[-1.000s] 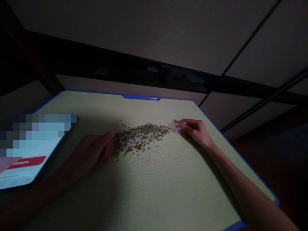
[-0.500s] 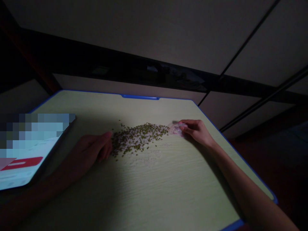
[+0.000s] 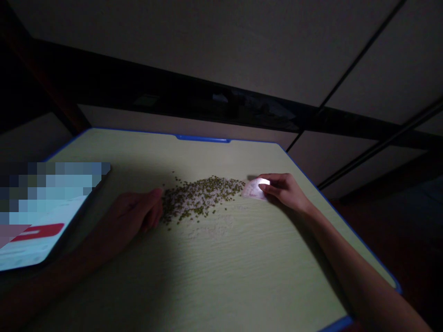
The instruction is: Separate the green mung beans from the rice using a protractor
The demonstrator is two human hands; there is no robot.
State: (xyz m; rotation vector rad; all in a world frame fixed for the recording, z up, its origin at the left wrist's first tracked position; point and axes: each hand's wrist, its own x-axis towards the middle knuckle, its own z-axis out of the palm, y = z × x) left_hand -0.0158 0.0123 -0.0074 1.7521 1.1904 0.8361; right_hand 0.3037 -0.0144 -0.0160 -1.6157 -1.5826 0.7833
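A long, low pile of small green beans mixed with whitish grains [image 3: 197, 196] lies spread across the pale tabletop [image 3: 242, 272]. At its right end, my right hand [image 3: 284, 189] pinches a thin, pale, pinkish card [image 3: 254, 190] between thumb and fingers. The card's left edge meets the end of the pile, and a bright glare shows on it near my thumb. My left hand [image 3: 138, 210] rests closed at the pile's left end, in shadow. Its fingers curl inward, so whatever they may hold is hidden.
A tablet with a lit screen [image 3: 38, 230] lies at the left, close to my left forearm. Blue edging [image 3: 204, 138] runs round the table, and a pale cabinet front [image 3: 194, 121] stands behind it. Whitish grains [image 3: 211, 229] are scattered in front of the pile.
The card in my right hand has tilted a little and now catches a bright glare. Both hands and the pile stay nearly in place.
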